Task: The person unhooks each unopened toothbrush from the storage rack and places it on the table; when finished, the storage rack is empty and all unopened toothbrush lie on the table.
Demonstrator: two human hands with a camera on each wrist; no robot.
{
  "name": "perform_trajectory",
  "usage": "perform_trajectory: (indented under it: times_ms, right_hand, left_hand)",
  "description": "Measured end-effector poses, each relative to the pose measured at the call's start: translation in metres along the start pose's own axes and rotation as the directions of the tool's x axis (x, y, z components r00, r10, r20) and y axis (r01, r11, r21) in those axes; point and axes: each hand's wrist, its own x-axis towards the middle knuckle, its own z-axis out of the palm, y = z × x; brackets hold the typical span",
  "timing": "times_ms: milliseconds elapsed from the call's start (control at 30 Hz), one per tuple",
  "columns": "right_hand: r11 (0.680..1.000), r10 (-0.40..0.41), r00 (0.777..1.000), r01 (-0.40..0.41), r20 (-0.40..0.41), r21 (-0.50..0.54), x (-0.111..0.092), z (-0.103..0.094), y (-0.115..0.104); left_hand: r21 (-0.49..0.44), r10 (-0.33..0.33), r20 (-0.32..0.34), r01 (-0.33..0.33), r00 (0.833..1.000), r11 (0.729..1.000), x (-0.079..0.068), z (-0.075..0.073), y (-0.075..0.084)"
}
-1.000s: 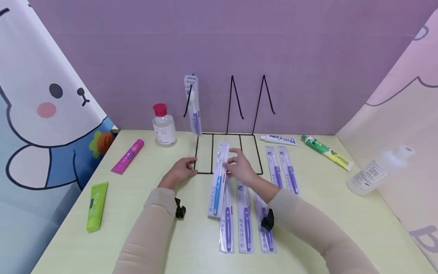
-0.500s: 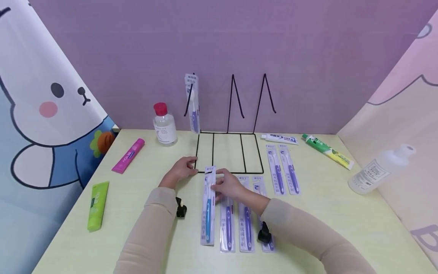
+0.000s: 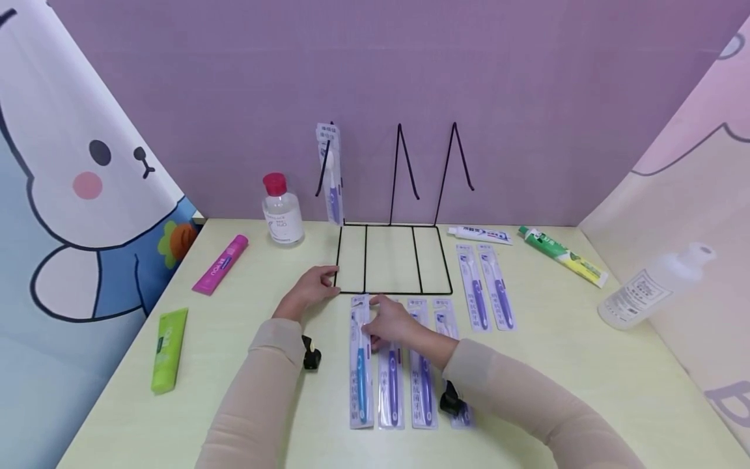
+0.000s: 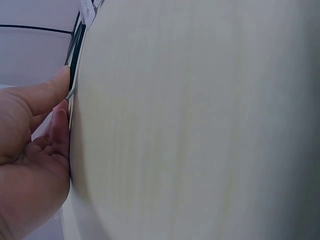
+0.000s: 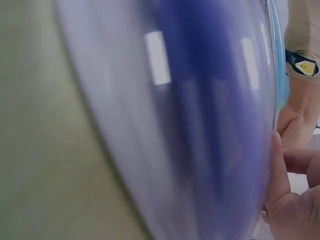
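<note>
At the left front corner of a black wire display rack (image 3: 408, 292), my left hand (image 3: 308, 290) pinches the side wire between thumb and fingers; in the left wrist view the thumb (image 4: 47, 95) lies against the dark wire. My right hand (image 3: 394, 324) holds a blue toothbrush in a clear blister pack (image 3: 361, 378) by its right edge, and the pack lies at the left end of a row of purple packaged toothbrushes (image 3: 422, 391). The hand and forearm partly cover this row. One purple toothbrush pack (image 3: 332, 189) hangs on the rack's left hook.
Two purple toothbrush packs (image 3: 475, 293) lie right of the rack, below a white toothpaste tube (image 3: 480, 235). Farther right are a green-yellow tube (image 3: 562, 256) and a white bottle (image 3: 650, 290). A red-capped bottle (image 3: 284, 215), pink tube (image 3: 221, 265) and green tube (image 3: 169, 352) stand or lie left.
My right hand has brought the blue toothbrush pack from in front of the rack down toward me, and it now lies left of the purple row. The left hand stays on the rack.
</note>
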Motion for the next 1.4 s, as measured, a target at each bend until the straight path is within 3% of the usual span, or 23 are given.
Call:
perform_trajectory:
  times_ms: [300, 500, 633, 733, 833, 933, 1067, 1200, 1400]
  right_hand:
    - [0.987, -0.003, 1.0, 0.006, 0.015, -0.161, -0.003, -0.003, -0.004]
    - [0.976, -0.023, 0.999, 0.033, 0.046, -0.216, -0.009, -0.023, -0.013]
    - [0.967, -0.105, 0.994, 0.092, -0.042, -0.237, -0.002, -0.055, -0.007]
    - [0.949, -0.19, 0.97, 0.143, -0.151, -0.281, 0.01, -0.083, 0.008]
    - [0.94, -0.22, 0.949, 0.144, -0.227, -0.31, 0.024, -0.108, 0.029]
    - [0.941, -0.189, 0.948, 0.1, -0.257, -0.322, 0.035, -0.128, 0.049]
    - [0.946, -0.12, 0.965, 0.04, -0.232, -0.323, 0.043, -0.144, 0.066]
    - [0.948, -0.076, 0.98, 0.013, -0.185, -0.318, 0.042, -0.149, 0.072]
    - [0.944, -0.064, 0.981, 0.0, -0.186, -0.329, 0.038, -0.151, 0.076]
  left_hand:
    - [0.0, -0.02, -0.014, 0.02, 1.0, 1.0, 0.0, -0.002, 0.0]
    - [-0.008, -0.034, -0.016, 0.034, 0.999, 0.999, 0.0, -0.003, 0.0]
    - [-0.005, -0.034, -0.015, 0.034, 0.999, 0.999, 0.0, -0.003, -0.001]
    - [-0.006, -0.035, -0.015, 0.034, 0.999, 0.999, -0.001, -0.003, -0.002]
    - [-0.006, -0.041, -0.019, 0.041, 0.999, 0.999, -0.001, -0.003, -0.002]
    - [-0.004, -0.039, -0.023, 0.039, 0.999, 0.999, -0.001, -0.004, -0.002]
    - [-0.011, -0.033, -0.022, 0.033, 0.999, 0.999, -0.003, -0.005, -0.001]
    - [-0.019, -0.034, -0.015, 0.033, 0.999, 0.999, -0.003, -0.005, -0.001]
    - [-0.01, -0.026, 0.031, 0.026, 0.999, 1.0, 0.0, -0.002, 0.003]
